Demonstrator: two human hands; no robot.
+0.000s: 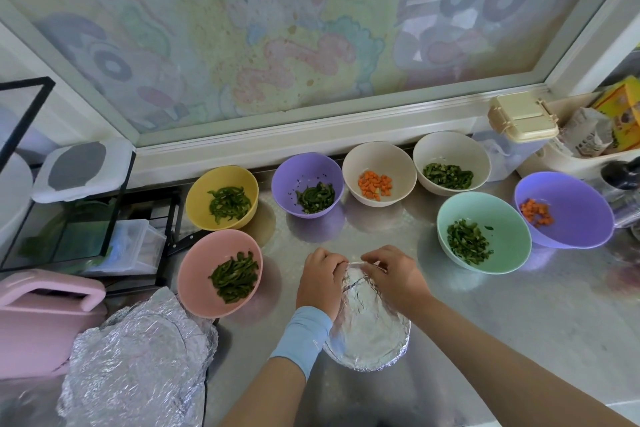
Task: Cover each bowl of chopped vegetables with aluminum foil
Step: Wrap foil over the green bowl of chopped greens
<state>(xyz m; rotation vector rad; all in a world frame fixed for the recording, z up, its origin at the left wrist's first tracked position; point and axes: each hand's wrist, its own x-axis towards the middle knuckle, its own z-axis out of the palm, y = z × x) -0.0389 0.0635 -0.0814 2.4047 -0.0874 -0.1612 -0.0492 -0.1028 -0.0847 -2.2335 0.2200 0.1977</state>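
A foil-covered bowl (369, 329) stands on the steel counter right in front of me. My left hand (320, 279) and my right hand (394, 276) both curl over its far rim and pinch the foil there. Several uncovered bowls lie around it: a pink one (194, 274) and a yellow one (204, 191) with green strips at the left, a small purple one (287, 177), two beige ones (356, 163) (450, 149), a mint one (502, 215) and a large purple one (575, 191) with carrot cubes. Crumpled foil sheets (138, 354) lie at the lower left.
A pink board with a handle (41, 315) sits at the far left beside a black wire rack (114, 204). A knife handle (183, 242) pokes out by the pink bowl. Containers and packets (523, 118) crowd the back right corner, under the window frame.
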